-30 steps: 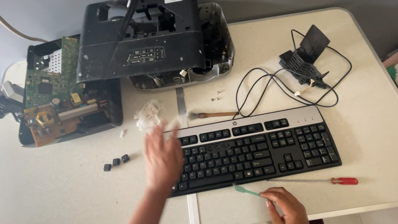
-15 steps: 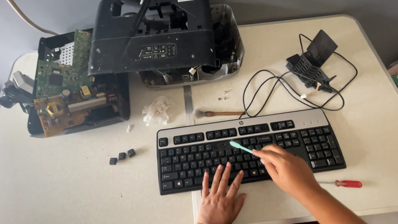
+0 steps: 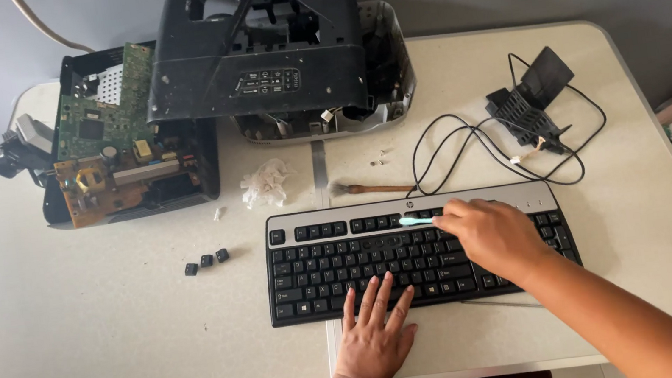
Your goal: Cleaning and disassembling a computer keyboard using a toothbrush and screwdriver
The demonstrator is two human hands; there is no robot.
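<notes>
A black and silver keyboard lies across the middle of the white table. My left hand rests flat on the keyboard's front edge, fingers spread. My right hand is over the upper right keys, holding a light green toothbrush whose head touches the top key row. Three loose black keycaps sit on the table to the left of the keyboard.
An opened black printer shell and a chassis with circuit boards stand at the back. A crumpled tissue, a small brush, screws, and a black cable with a plastic part lie behind the keyboard.
My left hand has come from the keyboard's left end down to its front edge. My right hand has lifted the toothbrush from the table's front onto the keyboard's upper rows, covering the red-handled screwdriver.
</notes>
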